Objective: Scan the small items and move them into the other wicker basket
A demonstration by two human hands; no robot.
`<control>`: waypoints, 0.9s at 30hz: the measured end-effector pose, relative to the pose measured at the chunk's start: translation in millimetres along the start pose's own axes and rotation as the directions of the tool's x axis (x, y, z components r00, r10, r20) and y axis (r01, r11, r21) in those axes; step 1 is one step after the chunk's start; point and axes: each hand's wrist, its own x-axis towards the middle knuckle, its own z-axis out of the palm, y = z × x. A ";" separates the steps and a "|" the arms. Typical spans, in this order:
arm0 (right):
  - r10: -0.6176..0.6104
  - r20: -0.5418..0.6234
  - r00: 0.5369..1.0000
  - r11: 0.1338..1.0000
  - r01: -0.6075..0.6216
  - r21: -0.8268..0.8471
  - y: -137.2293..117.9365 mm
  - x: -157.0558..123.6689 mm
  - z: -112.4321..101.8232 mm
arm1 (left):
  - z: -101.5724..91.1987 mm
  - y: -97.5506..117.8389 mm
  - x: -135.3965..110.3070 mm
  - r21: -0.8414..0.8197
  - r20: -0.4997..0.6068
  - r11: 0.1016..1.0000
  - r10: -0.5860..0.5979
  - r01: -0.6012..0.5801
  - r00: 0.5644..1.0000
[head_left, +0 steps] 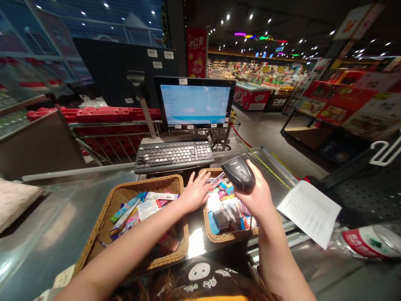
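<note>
My right hand (258, 192) is wrapped round a black barcode scanner (238, 172), raised above the smaller wicker basket (216, 237). That basket is full of small wrapped packets (230, 205), partly lit by a bright patch. At its left rim, my left hand (196, 191) has its fingers spread, with nothing seen in them. My left forearm crosses over the larger wicker basket (106, 211), where several colourful long packets (127, 211) lie loosely. The forearm hides some of that basket's contents.
A black keyboard (175, 154) and a lit monitor (196, 103) stand behind the baskets. To the right lie a sheet of paper (309, 211) and a clear bottle with a red label (366, 241). A pale cushion-like item (17, 202) rests on the metal counter (62, 217) at left.
</note>
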 end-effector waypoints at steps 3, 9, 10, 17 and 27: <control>0.043 -0.061 0.997 0.996 -0.047 -0.070 20.5 -4.9 -17.5 | 29.4 26.9 37.4 -0.025 0.187 0.999 0.052 -0.049 0.981; 0.079 -0.047 0.996 0.993 -0.083 -0.084 42.4 -11.9 -35.7 | 99.8 65.9 95.9 -0.001 0.427 0.997 -0.075 0.083 0.901; 0.092 -0.045 0.995 0.993 -0.095 -0.077 45.0 -12.1 -37.4 | 109.8 71.6 100.8 0.013 0.445 0.993 -0.108 0.114 0.889; 0.127 -0.057 0.990 0.989 -0.131 -0.074 62.7 -10.9 -41.8 | 136.0 96.4 104.1 0.060 0.437 0.983 -0.183 0.175 0.880; 0.137 -0.087 0.987 0.989 -0.142 -0.048 65.0 -8.0 -37.3 | 93.4 79.8 88.3 -0.088 0.273 0.992 -0.060 0.087 0.960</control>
